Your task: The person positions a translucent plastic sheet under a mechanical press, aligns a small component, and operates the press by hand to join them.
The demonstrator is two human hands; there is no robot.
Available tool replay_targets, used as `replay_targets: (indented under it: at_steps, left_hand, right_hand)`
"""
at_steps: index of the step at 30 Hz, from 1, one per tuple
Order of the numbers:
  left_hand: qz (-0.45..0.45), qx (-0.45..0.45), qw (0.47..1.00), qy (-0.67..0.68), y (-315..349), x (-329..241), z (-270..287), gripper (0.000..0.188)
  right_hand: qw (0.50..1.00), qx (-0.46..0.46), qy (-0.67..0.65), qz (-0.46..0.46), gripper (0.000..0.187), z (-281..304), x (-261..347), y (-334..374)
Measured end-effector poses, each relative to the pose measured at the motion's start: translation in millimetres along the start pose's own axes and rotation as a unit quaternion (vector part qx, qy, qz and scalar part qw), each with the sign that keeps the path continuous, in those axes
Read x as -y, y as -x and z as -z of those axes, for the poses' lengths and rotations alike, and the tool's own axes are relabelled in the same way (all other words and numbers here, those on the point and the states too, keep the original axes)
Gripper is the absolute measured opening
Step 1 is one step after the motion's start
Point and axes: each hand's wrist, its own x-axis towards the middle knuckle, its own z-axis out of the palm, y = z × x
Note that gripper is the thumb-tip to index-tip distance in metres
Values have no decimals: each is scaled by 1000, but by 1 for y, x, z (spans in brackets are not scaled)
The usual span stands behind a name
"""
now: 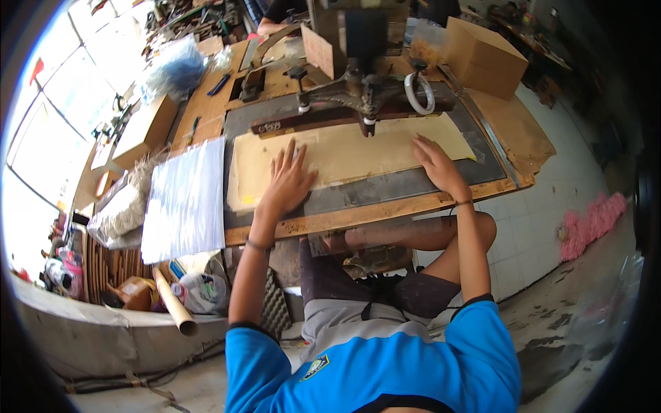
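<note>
A long tan sheet (358,153) lies flat on the dark work plate (365,184) of the table in front of me. My left hand (292,177) rests over its left part with the fingers spread. Over the sheet's front edge, toward the right, my right hand (441,165) lies with fingers stretched out. Neither hand grips anything. Just beyond the sheet, a machine's metal press head (361,100) with a long dark bar spans above the plate. A white ring (420,94) hangs on its right side.
Clear plastic sheets (184,196) lie left of the plate, beside a fibrous bundle (127,206). Cardboard boxes stand at the left and the back right (482,56). A blue plastic bag (175,65) sits far left. Another person's arm (270,27) shows behind the machine.
</note>
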Motion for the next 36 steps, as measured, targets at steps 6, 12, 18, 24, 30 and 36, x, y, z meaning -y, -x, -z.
replay_targets:
  at_steps: [6, 12, 18, 24, 30, 36]
  left_hand:
    - [1, -86, 996, -9, 71, -10, 9, 53]
    - [-5, -122, 992, 15, 64, -22, 7, 40]
    - [26, -137, 987, 76, 70, -27, 18, 30]
    - [36, -141, 987, 62, 68, -31, 19, 30]
    - [41, -142, 987, 67, 62, -36, 20, 27]
    - [58, -113, 988, 91, 53, -32, 29, 25]
  right_hand:
    - [999, -23, -15, -38, 36, 23, 29, 55]
    - [998, -36, -8, -53, 37, 28, 25, 58]
    - [998, -34, -1, -48, 36, 27, 34, 53]
    - [997, -21, -14, -77, 36, 26, 34, 54]
    - [995, -37, -18, -89, 29, 32, 35, 52]
    - [992, -47, -23, -112, 25, 29, 38, 51]
